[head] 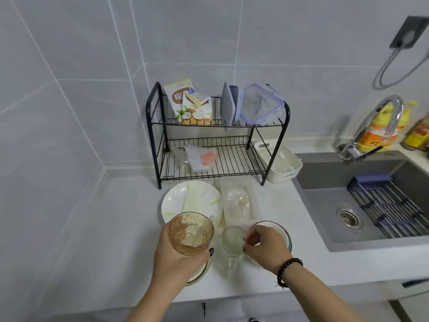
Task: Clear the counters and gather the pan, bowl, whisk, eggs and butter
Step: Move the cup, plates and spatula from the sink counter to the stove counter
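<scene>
Left hand (176, 256) wrapped round a smeared amber glass (190, 232), fingers curled about its wall, held above a green-rimmed bowl (197, 274) on the white surface (111, 228). Right hand (264, 246) pinching the rim of a clear mug (232, 245), over a second bowl (282, 231). Behind them, a dirty plate (176, 201) and clear container (239, 203), just before a black rack (216, 145). Sink (362, 205) off right.

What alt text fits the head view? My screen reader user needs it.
A person's left hand holds an amber glass above a white counter while the right hand pinches the rim of a clear glass. Behind them are a plate, a black wire rack and, to the right, a sink.
</scene>
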Tool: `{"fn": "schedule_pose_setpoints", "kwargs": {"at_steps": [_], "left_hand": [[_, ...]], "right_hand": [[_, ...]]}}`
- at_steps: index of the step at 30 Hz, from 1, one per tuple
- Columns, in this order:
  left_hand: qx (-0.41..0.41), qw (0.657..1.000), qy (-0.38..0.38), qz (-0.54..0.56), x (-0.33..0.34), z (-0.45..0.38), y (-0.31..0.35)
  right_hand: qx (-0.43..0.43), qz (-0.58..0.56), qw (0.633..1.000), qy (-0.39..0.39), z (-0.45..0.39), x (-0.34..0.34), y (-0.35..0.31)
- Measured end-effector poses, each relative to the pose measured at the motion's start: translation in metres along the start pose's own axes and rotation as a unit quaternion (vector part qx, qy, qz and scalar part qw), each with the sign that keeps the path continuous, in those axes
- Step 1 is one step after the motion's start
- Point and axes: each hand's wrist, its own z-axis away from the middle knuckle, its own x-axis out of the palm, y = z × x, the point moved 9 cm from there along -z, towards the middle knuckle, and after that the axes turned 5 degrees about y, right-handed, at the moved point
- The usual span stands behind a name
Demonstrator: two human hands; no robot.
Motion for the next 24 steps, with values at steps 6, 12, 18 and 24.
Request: {"fn": "schedule_pose_setpoints", "kwargs": {"at_steps": [6,12,18,24], "left_hand": [[-0.01,1.0,-0.021,0.006,-0.003,0.007,-0.008],[-0.005,1.0,-0.029,0.008,-0.002,0.006,-0.008],[-0.003,1.0,-0.023,-0.01,0.005,0.002,-0.012],[-0.001,0.999,-0.04,-0.008,0.016,0.004,-0.014]], "right_hand": [[0.059,-0.003,0.998,-0.007,0.007,0.007,0.01],[0.034,-0.052,0.996,0.066,0.013,-0.009,0.006],[0.077,-0.124,0.982,0.121,0.043,-0.016,0.028],[0.149,-0.204,0.965,0.076,0.059,0.026,0.05]]}}
